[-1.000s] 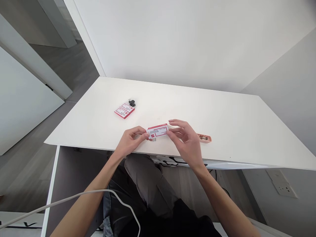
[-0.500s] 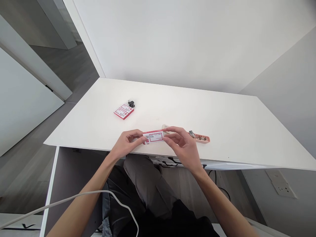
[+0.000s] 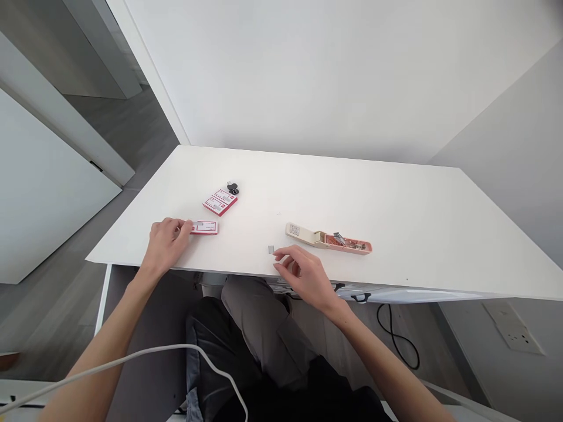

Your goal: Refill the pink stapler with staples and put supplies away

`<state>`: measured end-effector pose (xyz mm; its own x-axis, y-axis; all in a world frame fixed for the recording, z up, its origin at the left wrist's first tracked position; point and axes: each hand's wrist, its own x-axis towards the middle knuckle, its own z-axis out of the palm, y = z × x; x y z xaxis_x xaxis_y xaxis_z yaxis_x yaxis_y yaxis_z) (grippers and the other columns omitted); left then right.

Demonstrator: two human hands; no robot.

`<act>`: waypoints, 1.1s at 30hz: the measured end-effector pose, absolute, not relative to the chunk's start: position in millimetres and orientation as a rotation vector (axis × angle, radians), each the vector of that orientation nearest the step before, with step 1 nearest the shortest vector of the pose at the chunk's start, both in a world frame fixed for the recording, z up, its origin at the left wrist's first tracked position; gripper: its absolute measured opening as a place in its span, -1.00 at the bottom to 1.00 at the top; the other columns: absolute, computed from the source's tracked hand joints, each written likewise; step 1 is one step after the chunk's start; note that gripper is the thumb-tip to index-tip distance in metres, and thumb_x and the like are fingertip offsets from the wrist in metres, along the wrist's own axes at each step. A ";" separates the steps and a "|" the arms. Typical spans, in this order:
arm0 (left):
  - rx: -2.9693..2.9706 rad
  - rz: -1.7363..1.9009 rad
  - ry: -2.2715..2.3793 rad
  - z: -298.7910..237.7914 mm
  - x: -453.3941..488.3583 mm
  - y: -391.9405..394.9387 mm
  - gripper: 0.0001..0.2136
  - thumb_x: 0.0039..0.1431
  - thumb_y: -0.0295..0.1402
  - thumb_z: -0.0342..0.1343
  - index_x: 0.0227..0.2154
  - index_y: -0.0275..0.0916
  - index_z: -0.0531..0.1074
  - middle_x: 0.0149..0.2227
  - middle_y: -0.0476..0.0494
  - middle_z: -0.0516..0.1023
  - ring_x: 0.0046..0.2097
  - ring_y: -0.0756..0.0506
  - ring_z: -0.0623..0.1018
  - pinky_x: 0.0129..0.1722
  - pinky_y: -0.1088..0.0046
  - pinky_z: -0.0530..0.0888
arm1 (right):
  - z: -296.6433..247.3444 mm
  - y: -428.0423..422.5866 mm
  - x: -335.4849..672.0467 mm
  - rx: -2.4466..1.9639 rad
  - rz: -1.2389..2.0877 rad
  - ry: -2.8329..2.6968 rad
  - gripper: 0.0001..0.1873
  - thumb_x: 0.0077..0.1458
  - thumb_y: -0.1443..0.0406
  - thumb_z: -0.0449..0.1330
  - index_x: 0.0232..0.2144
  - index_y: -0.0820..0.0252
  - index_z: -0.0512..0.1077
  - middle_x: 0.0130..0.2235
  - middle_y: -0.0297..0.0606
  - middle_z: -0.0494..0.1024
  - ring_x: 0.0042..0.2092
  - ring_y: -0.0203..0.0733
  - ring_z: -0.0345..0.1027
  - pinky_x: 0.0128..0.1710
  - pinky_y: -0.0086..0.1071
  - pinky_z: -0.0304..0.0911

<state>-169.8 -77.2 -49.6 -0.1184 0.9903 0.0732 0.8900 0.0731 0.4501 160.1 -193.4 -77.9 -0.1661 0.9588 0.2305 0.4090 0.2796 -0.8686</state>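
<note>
My left hand (image 3: 166, 239) rests on the white table (image 3: 396, 199) at the left, its fingers curled round the end of a small red and white box (image 3: 204, 227) that lies flat. Near the table's front edge hovers my right hand (image 3: 300, 272), fingers bent, its fingertips beside a small grey strip of staples (image 3: 271, 249) on the tabletop. An opened stapler (image 3: 328, 239), cream at one end and pink inside, lies just beyond the right hand.
Two more red and white boxes (image 3: 220, 201) lie farther back on the left with a small black object (image 3: 233, 189) beside them. A white cable (image 3: 132, 357) crosses my lap below the table. A wall socket (image 3: 519, 337) sits low at the right.
Both hands held the small box together at the table's front. Now the left hand has carried it to the left and laid it down; the right hand has dropped beside the grey strip.
</note>
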 end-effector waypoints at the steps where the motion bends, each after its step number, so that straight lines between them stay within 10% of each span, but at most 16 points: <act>1: 1.927 0.551 2.103 -53.1 -171.3 -71.6 -0.62 0.30 -0.03 -0.10 -0.34 -0.17 0.50 -0.08 -0.34 0.59 0.11 -0.37 0.44 0.21 0.02 0.34 | -79.6 -192.0 157.7 -1.281 0.819 -1.757 -0.82 0.39 0.27 0.16 -0.02 0.06 0.50 -0.13 -0.28 0.62 -0.31 -0.24 0.50 -0.28 -0.32 0.42; 21: 2.217 1.215 1.964 -66.1 -158.8 -74.1 -0.75 0.43 -0.15 0.00 -0.36 -0.12 0.35 -0.16 -0.28 0.55 0.04 -0.33 0.45 0.15 -0.05 0.35 | -68.6 -170.2 125.0 -1.854 0.551 -1.951 -0.78 0.47 0.22 0.14 0.04 0.19 0.46 -0.22 -0.18 0.65 -0.22 -0.06 0.55 -0.33 -0.30 0.21; 33: 2.342 0.944 0.888 -22.0 -46.1 -124.1 -0.73 0.39 -0.21 0.24 0.08 -0.08 0.51 -0.09 -0.13 0.55 -0.05 -0.12 0.54 -0.01 0.26 0.51 | -30.1 -178.8 169.0 -0.944 1.900 -0.862 -0.40 0.08 -0.18 0.42 -0.46 0.14 0.29 -0.51 -0.55 0.13 -0.52 -0.45 -0.13 -0.55 -0.47 -0.14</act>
